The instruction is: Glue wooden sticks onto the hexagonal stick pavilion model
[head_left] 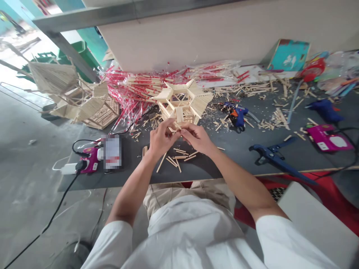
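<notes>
Both grips, left hand (161,139) and right hand (198,137), closed on a half-hidden stick (179,127)

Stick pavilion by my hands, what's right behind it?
A heap of clear, red-printed stick packets against a pale board. The pavilion hides whatever lies directly at its back.

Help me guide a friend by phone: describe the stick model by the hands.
On the dark table, find the red-printed wrappers against the wall. In front stands the stick model, with left hand and right hand at its base. Unlike the bigger stick roofs at left, it is upright and star-topped.
</notes>
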Motion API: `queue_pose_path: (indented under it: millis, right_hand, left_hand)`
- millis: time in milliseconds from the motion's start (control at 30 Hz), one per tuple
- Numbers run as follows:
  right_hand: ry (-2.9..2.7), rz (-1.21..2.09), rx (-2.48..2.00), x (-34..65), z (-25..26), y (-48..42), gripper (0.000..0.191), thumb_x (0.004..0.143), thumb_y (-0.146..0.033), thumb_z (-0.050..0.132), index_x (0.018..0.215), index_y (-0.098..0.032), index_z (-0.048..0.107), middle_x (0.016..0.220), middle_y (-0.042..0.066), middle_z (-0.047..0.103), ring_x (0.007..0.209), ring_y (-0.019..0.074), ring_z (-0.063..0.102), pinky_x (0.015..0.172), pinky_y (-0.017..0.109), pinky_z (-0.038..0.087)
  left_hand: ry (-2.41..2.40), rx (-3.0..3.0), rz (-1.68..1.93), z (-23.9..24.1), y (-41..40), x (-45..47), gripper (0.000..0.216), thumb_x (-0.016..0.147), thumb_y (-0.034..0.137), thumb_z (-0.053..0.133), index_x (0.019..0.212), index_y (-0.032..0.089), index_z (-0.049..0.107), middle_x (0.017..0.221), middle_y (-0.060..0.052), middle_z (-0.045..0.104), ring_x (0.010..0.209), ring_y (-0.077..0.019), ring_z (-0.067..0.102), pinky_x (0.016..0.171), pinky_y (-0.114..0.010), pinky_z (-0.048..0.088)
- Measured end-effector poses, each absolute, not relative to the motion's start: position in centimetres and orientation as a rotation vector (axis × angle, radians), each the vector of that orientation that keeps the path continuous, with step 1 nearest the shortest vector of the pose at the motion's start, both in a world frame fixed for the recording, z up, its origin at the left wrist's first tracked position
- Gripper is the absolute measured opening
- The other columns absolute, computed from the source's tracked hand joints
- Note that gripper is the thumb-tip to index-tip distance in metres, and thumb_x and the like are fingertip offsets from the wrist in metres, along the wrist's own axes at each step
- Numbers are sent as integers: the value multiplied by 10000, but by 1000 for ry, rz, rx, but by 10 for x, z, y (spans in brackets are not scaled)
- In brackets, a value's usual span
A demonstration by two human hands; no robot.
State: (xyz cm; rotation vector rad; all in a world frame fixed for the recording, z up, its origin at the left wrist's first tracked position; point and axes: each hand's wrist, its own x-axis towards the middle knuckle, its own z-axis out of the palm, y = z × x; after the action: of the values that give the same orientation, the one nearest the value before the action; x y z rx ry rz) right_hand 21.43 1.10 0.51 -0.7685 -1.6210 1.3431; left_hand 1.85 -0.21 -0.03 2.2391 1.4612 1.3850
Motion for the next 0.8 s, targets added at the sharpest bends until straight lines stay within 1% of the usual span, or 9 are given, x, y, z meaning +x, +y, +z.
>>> queue_pose_path:
  millis: [133, 267, 367, 433, 500, 633, 700, 800]
  right_hand:
    - [-1538, 1527, -716, 213, 2, 14, 365, 977, -614, 669, 1027, -253, 651, 714, -52, 599, 497, 82, 463, 452, 238, 361]
    - [-1524, 1515, -722, 219, 5, 18, 362, 959, -590, 709, 1012, -237, 656, 676, -64, 580, 494, 71, 460, 449, 225, 352]
    - [-1536, 1466, -738, 223, 5, 21, 365, 967, -578, 706, 1040, -223, 670, 681, -60, 590, 510, 71, 482, 464, 223, 364]
    - [-1556, 1419, -743, 223, 4, 22, 369, 985, -577, 684, 1061, -216, 673, 684, -58, 596, 514, 71, 491, 477, 223, 372]
    - [-1583, 1376, -741, 224, 3, 22, 374, 1006, -577, 655, 1081, -211, 672, 685, -58, 593, 515, 69, 497, 489, 220, 378]
    - [-1584, 1355, -739, 225, 3, 23, 377, 1027, -586, 616, 1077, -214, 648, 680, -61, 580, 505, 66, 488, 490, 212, 381]
    - [-1574, 1356, -739, 226, 3, 23, 365, 1033, -583, 608, 1047, -218, 628, 674, -61, 582, 498, 67, 480, 479, 209, 371]
    - [-1579, 1354, -734, 227, 4, 23, 349, 1052, -568, 580, 1005, -223, 596, 672, -58, 590, 493, 66, 477, 469, 203, 358]
  left_hand:
    - [1330, 2358, 1445, -1, 2, 13, 423, 963, 378, 760, 1341, 252, 616, 1011, -3, 806, 701, -85, 739, 689, -202, 547]
    - [1332, 2297, 1545, 6, -1, 14, 173, 1036, 317, 653, 1173, 240, 724, 961, -4, 821, 675, -86, 741, 703, -211, 561]
    - [1397, 2207, 1537, 15, -3, 16, 205, 1068, 321, 583, 1064, 229, 766, 862, 1, 807, 641, -89, 725, 709, -226, 570]
    - [1359, 2141, 1517, 19, -3, 16, 205, 1058, 328, 597, 1031, 224, 771, 774, 18, 782, 618, -96, 717, 709, -232, 573]
    - [1244, 2048, 1493, 21, -2, 15, 181, 1036, 334, 633, 1009, 219, 770, 716, 34, 757, 592, -100, 712, 672, -226, 562]
    - [1073, 1922, 1363, 21, 1, 11, 184, 1010, 357, 668, 991, 208, 774, 732, 23, 762, 589, -112, 721, 613, -220, 541]
    - [1099, 1959, 1342, 20, 2, 11, 177, 1014, 335, 657, 979, 203, 770, 706, 27, 749, 595, -112, 719, 630, -222, 541]
    - [1190, 2102, 1368, 18, 1, 13, 157, 1027, 249, 602, 957, 205, 735, 727, 38, 743, 604, -93, 705, 692, -224, 537]
